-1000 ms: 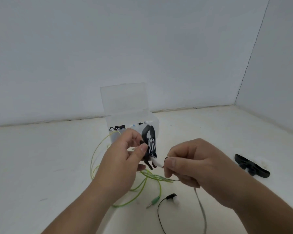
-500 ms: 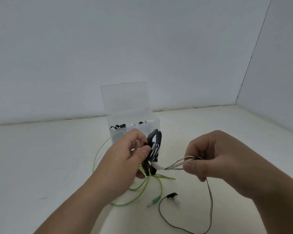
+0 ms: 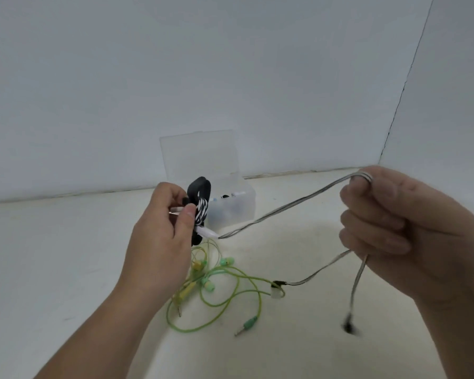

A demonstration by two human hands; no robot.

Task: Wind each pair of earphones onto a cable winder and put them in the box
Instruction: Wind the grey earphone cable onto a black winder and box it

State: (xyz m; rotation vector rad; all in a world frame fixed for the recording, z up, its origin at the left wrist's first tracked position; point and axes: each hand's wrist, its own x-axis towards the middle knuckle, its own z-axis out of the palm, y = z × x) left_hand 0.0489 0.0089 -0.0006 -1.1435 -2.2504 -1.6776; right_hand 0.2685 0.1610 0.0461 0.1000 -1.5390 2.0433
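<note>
The black cable winder (image 3: pixel 200 187) is held upright above the table (image 3: pixel 66 255), just in front of the clear box (image 3: pixel 240 212). Several turns of the striped earphone cable (image 3: pixel 202 213) are wound around its middle.

The left hand (image 3: pixel 159 242) pinches the winder, with the thumb pressed against the wound turns. From the winder's lower end the free cable runs up and to the right, drawn off the table, to the right hand (image 3: pixel 394 228). The right hand's fingers are curled round the cable, which passes over the index finger.

Two strands hang below the right hand. One leads to a white-and-black earbud (image 3: pixel 277 289) lying on the table. The other ends in a dark tip (image 3: pixel 349 327) that is too blurred to identify.

The box stands with its lid (image 3: pixel 200 157) raised; small dark and white items show inside. Green earphones (image 3: pixel 225 285) lie loosely tangled on the table below the left hand, their jack plug (image 3: pixel 248 324) nearest the camera.
</note>
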